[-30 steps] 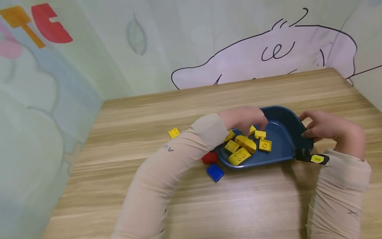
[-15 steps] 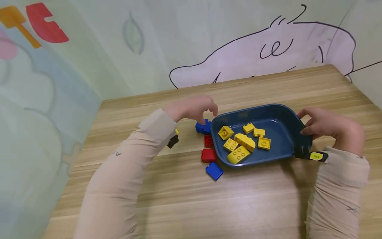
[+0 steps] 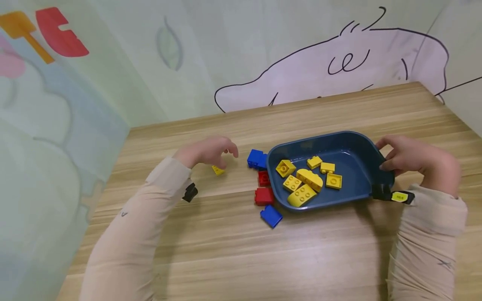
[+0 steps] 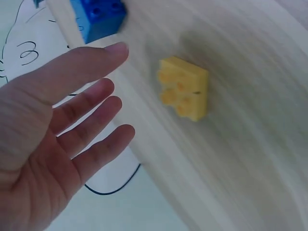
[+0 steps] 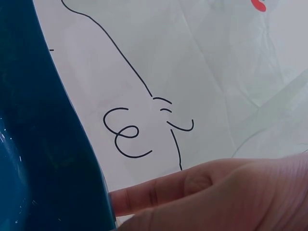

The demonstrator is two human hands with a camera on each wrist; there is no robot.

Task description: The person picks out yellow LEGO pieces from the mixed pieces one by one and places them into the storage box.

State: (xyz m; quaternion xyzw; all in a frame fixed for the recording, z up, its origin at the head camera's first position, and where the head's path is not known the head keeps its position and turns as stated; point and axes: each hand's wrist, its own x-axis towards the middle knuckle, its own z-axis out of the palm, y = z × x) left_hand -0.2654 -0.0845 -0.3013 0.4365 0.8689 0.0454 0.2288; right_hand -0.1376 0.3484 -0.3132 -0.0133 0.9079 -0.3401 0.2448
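My left hand [image 3: 208,151] hovers with loosely spread fingers over a small yellow building brick [image 3: 217,170], which it partly hides. In the left wrist view the same yellow brick [image 4: 185,89] lies studs showing, apart from the fingertips. A dark blue tray [image 3: 361,200] stands on the table, and my right hand [image 3: 412,156] holds its right end. Several yellow bricks lie in the tray's left half, among them an arched one [image 3: 309,179] and a square one [image 3: 334,181]. In the right wrist view, fingers [image 5: 159,192] touch the tray's wall [image 5: 72,144].
Along the tray's left side lie blue bricks [image 3: 256,159], two red bricks [image 3: 264,196] and a blue brick [image 3: 271,216] nearer the front. The wooden table [image 3: 233,251] ends at a wall with a line drawing [image 3: 339,67] behind it.
My left hand has come out from over the tray and moved left to the lone yellow brick, uncovering the bricks in the tray. My right hand stays at the tray's right end.
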